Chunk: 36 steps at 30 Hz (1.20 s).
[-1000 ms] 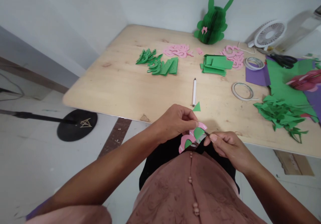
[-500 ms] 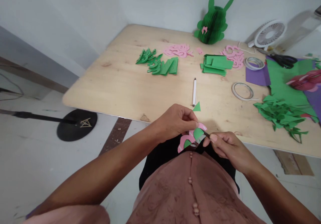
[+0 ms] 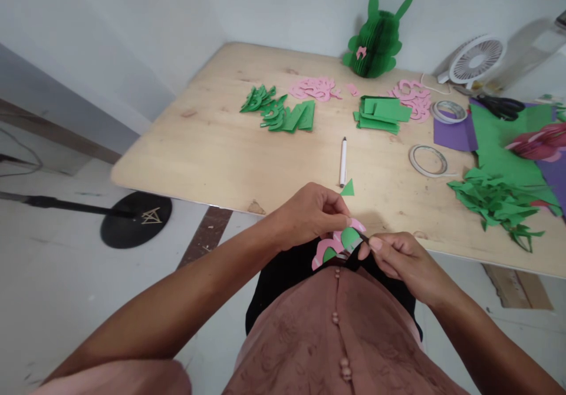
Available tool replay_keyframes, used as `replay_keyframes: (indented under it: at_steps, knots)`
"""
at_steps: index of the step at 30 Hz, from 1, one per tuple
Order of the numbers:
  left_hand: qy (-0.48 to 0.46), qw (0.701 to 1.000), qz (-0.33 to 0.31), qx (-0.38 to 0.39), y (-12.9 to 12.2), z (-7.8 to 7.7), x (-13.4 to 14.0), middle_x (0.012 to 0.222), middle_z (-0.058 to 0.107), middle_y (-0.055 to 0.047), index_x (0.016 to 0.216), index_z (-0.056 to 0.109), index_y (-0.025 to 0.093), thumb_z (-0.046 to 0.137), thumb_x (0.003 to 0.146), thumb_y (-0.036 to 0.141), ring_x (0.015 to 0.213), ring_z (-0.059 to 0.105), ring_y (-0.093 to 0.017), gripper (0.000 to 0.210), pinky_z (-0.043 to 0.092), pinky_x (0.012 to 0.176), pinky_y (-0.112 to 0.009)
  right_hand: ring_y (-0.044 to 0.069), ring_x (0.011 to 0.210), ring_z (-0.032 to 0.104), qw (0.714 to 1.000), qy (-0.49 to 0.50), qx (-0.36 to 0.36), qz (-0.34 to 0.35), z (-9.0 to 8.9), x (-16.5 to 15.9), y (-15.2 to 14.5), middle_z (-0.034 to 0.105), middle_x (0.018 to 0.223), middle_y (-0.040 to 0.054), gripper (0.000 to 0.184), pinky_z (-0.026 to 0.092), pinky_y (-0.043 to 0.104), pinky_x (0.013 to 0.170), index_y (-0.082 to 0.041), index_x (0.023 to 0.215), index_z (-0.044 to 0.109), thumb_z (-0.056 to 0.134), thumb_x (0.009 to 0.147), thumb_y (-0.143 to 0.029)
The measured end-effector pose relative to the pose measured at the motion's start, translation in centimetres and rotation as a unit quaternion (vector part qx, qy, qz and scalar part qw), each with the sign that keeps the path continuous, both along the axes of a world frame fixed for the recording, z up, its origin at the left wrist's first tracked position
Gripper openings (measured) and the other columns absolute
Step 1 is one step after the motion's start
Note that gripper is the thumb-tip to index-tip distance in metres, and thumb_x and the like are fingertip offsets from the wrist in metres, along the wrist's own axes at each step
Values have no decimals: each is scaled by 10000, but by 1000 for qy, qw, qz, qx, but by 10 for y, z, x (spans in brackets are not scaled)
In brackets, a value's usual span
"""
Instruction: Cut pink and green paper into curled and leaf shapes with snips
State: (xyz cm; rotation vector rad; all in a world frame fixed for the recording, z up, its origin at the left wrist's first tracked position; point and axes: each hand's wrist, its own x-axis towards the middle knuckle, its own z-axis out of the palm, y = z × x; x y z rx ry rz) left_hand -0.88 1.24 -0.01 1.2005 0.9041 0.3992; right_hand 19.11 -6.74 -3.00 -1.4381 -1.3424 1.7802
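Just before the near edge of the table (image 3: 198, 147), the left hand (image 3: 325, 213) pinches a pink-and-green paper cutout (image 3: 336, 243); at its three o'clock, the right hand (image 3: 398, 256) pinches a slim dark tool (image 3: 364, 237), possibly tweezers. Toward twelve are a green paper triangle (image 3: 349, 188), a white pen (image 3: 343, 162) and, farthest, a green honeycomb-paper rabbit (image 3: 378, 44).

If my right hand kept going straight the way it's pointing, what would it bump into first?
Probably the pink and green paper piece held in your left hand; the dark tool in your right hand appears to meet its edge, though depth is unclear.
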Motion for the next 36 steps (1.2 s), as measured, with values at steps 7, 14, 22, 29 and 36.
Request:
replay_keyframes:
  at_steps: [7,14,22,29,36]
  knots:
    - [5,1000,-6,3,0,1,0,526,586,13,632,632,115,609,673,160,464,511,-68,65,397,458,-182,61,407,181,1000,-9,2,4,0,0,-1,243,440,-81,453,112,229,413,-122,776,666,465,882,-513]
    - [11,1000,-15,9,1,1,-1,525,576,20,639,630,120,603,680,152,462,506,-64,59,397,460,-179,65,412,170,1000,-24,10,-2,0,-1,0,231,445,-79,456,110,231,412,-124,756,664,480,867,-526]
    - [10,1000,-6,4,1,3,-1,514,577,19,619,623,126,611,673,157,459,516,-69,64,392,455,-179,68,423,179,1000,-27,10,0,1,0,-1,241,457,-76,444,116,233,417,-129,766,663,477,872,-519]
    - [11,1000,-18,7,2,3,-2,518,580,14,622,624,125,613,668,165,468,525,-75,62,389,452,-181,66,411,169,1000,-19,4,5,1,1,-1,228,441,-83,456,103,234,412,-122,786,660,458,883,-520]
    - [27,999,-37,16,3,4,-1,509,569,20,616,624,131,596,655,145,466,509,-73,50,378,442,-177,67,410,176,1000,-18,-3,14,3,-1,0,244,444,-81,472,118,231,410,-122,782,660,454,875,-535]
